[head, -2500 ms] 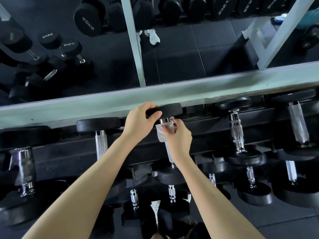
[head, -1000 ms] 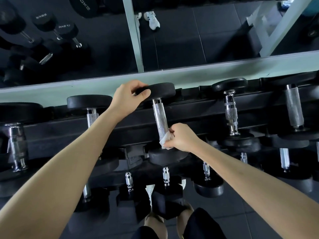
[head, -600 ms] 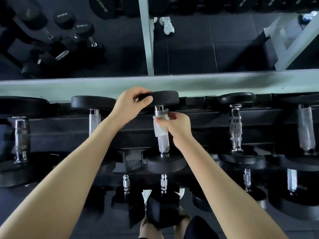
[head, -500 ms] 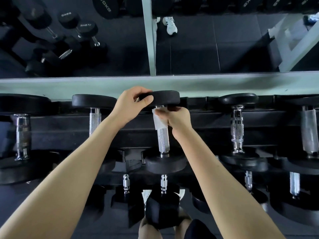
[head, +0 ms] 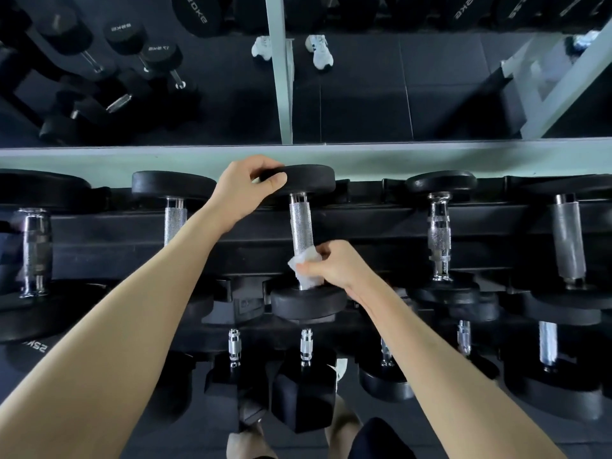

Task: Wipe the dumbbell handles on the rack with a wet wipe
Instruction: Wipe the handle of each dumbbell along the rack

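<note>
A black dumbbell with a knurled silver handle (head: 300, 226) lies on the top tier of the black rack (head: 364, 223), in the middle of the view. My left hand (head: 246, 187) grips the rim of its far weight head (head: 301, 180). My right hand (head: 334, 265) is shut on a crumpled white wet wipe (head: 306, 268), which wraps the near end of that handle, just above the near weight head (head: 308, 301).
More dumbbells flank it on the top tier, left (head: 174, 207) and right (head: 438, 233), and smaller ones sit on the lower tier (head: 306, 346). A mirror (head: 364, 94) behind the rack reflects the dark floor and other weights. My knees show at the bottom.
My right hand has slid the wipe down the handle from the far end, by the upper head, to the near end. My left hand has stayed on the far head.
</note>
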